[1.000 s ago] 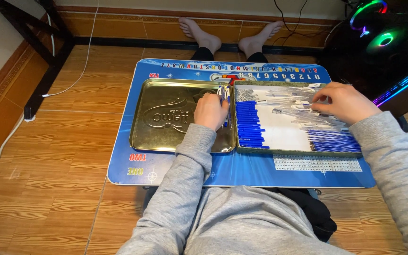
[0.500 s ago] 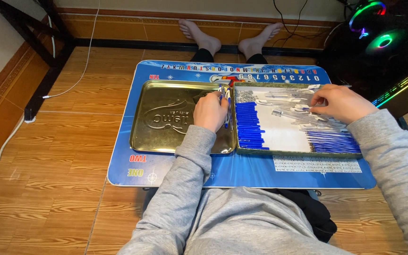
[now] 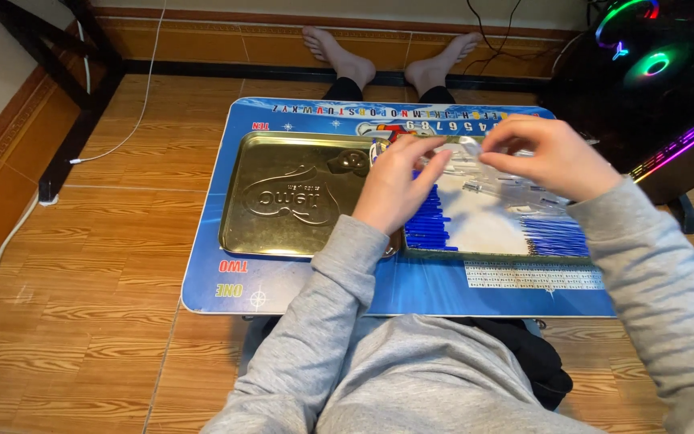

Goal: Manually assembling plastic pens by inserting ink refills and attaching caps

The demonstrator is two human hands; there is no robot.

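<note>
Your left hand (image 3: 399,186) and right hand (image 3: 552,157) are both raised over the open tin box (image 3: 498,241) and meet on a clear plastic bag (image 3: 475,165). The left fingers (image 3: 431,161) are pinched together on the bag's left edge. The right fingers (image 3: 508,153) are closed on its right part. The bag hangs stretched between the two grips, just above the box contents. What the bag holds is too small and glossy to tell.

Directly beneath your left grip, a row of blue sticks (image 3: 431,221) lies packed side by side at the left end of the box. Beneath and toward you from your right grip, a second row of blue sticks (image 3: 556,237) lies at the box's near right. A pale bare patch of the box floor shows between the two rows.

To the outer side of your left hand, the gold tin lid (image 3: 291,197) lies flat with its embossed inside up, touching the box along one edge. Your left wrist rests over the lid's near right corner.

Both lid and box sit on a blue lap table (image 3: 226,281), printed with letters and numerals along its far edge. The table stands over your legs on a wood-pattern tiled floor (image 3: 82,321). Beyond both grips, your bare feet (image 3: 339,52) rest against the skirting. Far to the right of your right hand stands a dark computer case (image 3: 652,72) with glowing coloured fans.
</note>
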